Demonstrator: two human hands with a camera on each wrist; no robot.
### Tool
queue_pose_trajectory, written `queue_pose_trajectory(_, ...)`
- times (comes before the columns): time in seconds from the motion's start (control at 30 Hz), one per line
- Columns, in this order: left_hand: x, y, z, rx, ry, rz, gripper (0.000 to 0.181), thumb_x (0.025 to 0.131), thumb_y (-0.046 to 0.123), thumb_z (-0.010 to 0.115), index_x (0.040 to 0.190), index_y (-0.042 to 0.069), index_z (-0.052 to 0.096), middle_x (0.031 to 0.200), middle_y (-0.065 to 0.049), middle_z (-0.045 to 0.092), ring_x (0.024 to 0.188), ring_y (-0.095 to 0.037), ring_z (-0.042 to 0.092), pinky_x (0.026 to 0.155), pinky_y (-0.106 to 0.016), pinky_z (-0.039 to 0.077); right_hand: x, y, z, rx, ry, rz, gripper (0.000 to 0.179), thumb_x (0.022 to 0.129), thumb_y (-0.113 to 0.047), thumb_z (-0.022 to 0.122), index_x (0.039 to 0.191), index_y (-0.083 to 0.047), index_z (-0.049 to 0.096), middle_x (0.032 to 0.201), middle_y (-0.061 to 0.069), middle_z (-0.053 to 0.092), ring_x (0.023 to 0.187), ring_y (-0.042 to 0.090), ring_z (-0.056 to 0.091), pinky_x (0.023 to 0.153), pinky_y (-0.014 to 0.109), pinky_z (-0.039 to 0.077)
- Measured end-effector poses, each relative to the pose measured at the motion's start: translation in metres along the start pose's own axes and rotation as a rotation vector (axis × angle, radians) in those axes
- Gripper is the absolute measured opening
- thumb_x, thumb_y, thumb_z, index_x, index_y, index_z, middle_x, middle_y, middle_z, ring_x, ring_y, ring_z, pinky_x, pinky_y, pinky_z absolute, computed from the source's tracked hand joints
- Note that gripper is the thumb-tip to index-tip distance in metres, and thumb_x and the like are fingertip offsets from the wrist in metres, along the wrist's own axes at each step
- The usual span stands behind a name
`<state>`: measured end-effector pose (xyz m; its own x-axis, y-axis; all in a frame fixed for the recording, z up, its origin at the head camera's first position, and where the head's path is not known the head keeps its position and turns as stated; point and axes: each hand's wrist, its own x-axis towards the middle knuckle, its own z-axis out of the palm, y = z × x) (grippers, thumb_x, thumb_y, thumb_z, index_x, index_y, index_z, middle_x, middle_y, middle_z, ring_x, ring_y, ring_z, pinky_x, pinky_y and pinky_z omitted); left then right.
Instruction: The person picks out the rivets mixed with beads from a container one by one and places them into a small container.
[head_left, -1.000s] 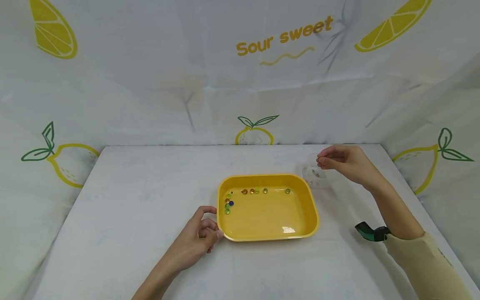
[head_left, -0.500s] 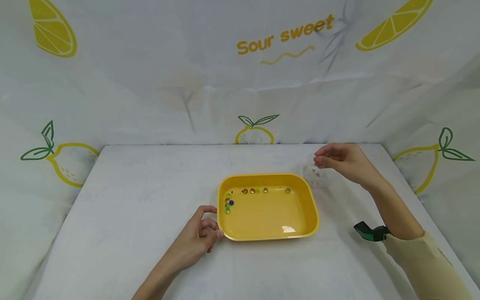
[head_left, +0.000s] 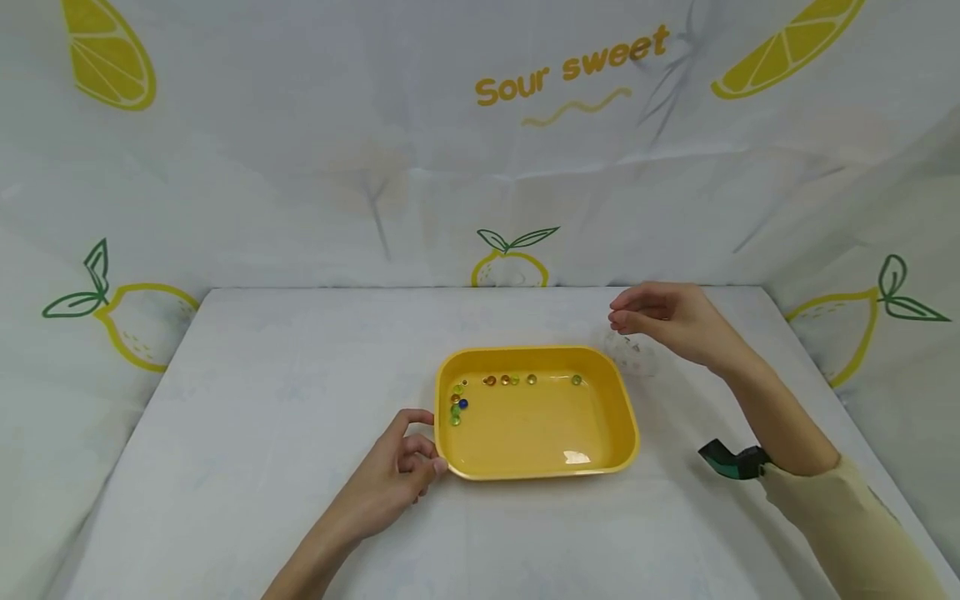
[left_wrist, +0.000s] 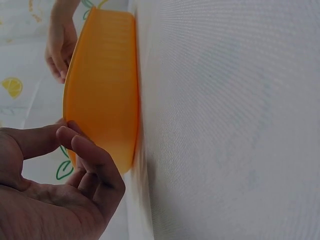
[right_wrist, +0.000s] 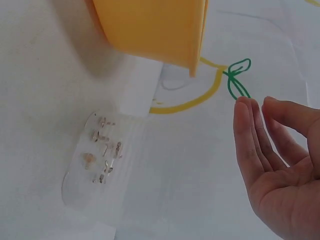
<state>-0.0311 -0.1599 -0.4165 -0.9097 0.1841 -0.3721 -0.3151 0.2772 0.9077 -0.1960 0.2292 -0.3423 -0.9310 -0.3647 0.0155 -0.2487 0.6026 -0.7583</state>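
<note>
A yellow plastic tray (head_left: pixel 525 433) stands on the white cloth. Several small round glass beads (head_left: pixel 455 410), green, amber and one blue, lie along its left and far sides. My left hand (head_left: pixel 393 479) holds the tray's near left rim, thumb on top and fingers against the outer wall; the left wrist view shows the fingers (left_wrist: pixel 97 160) bent at that wall. Beyond the tray's far right corner, my right hand (head_left: pixel 667 321) hovers above a clear plastic box (right_wrist: pixel 75 192). Its thumb and fingers (right_wrist: pixel 245 130) point together with a small gap, and nothing shows between them.
Several tiny brownish and metallic pieces (right_wrist: pixel 102 135) lie in the clear box, their kind too small to tell. A white cloth wall printed with lemons (head_left: pixel 510 271) rises at the table's back edge. A black and green band (head_left: pixel 735 461) sits at the right sleeve.
My right hand has moved a little to the left and slightly up, above the clear box. The left hand, the tray and the beads have stayed put.
</note>
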Motion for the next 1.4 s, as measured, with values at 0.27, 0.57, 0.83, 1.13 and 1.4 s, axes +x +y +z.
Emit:
queue_pose_trajectory(0.27, -0.001, 0.0, -0.001, -0.003, -0.002, 0.013, 0.054, 0.1, 0.01, 0.072, 0.147, 0.013, 0.046, 0.102, -0.011, 0.071, 0.073, -0.017, 0.058, 0.063, -0.024, 0.049, 0.006, -0.02, 0.009, 0.009, -0.074, -0.053, 0.02, 0.102, -0.017, 0.076, 0.119, -0.007, 0.074, 0.111, 0.014, 0.081, 0.092, 0.007, 0.079, 0.085, 0.019, 0.063)
queue_pose_trajectory(0.57, -0.001, -0.001, -0.001, -0.009, -0.004, 0.014, 0.053, 0.1, 0.01, 0.071, 0.147, 0.013, 0.046, 0.101, -0.01, 0.071, 0.074, -0.017, 0.059, 0.063, -0.024, 0.049, 0.021, -0.043, 0.026, 0.065, -0.219, -0.088, 0.018, 0.102, -0.016, 0.077, 0.118, -0.008, 0.075, 0.11, 0.012, 0.08, 0.098, 0.024, 0.08, 0.088, 0.025, 0.065)
queue_pose_trajectory(0.83, -0.002, 0.0, -0.001, -0.011, -0.003, 0.006, 0.053, 0.1, 0.009, 0.071, 0.147, 0.013, 0.046, 0.1, -0.008, 0.07, 0.073, -0.018, 0.059, 0.063, -0.024, 0.049, 0.032, -0.056, 0.041, 0.069, -0.309, -0.107, 0.017, 0.101, -0.014, 0.077, 0.116, -0.007, 0.076, 0.107, 0.011, 0.08, 0.101, 0.039, 0.078, 0.092, 0.041, 0.067)
queue_pose_trajectory(1.13, -0.001, 0.002, -0.002, -0.009, -0.01, 0.006, 0.055, 0.1, 0.01, 0.072, 0.148, 0.012, 0.045, 0.101, -0.01, 0.071, 0.072, -0.018, 0.058, 0.063, -0.024, 0.049, 0.044, -0.069, 0.06, 0.112, -0.456, -0.072, 0.02, 0.101, -0.005, 0.074, 0.12, -0.002, 0.074, 0.112, 0.021, 0.079, 0.106, 0.044, 0.078, 0.094, 0.038, 0.066)
queue_pose_trajectory(1.4, -0.001, 0.003, -0.001, -0.01, -0.011, -0.004, 0.055, 0.1, 0.01, 0.072, 0.147, 0.012, 0.045, 0.1, -0.01, 0.07, 0.072, -0.017, 0.058, 0.063, -0.024, 0.048, 0.051, -0.081, 0.079, 0.147, -0.525, -0.036, 0.024, 0.102, -0.01, 0.074, 0.124, -0.001, 0.072, 0.112, 0.024, 0.078, 0.104, 0.042, 0.078, 0.097, 0.049, 0.065)
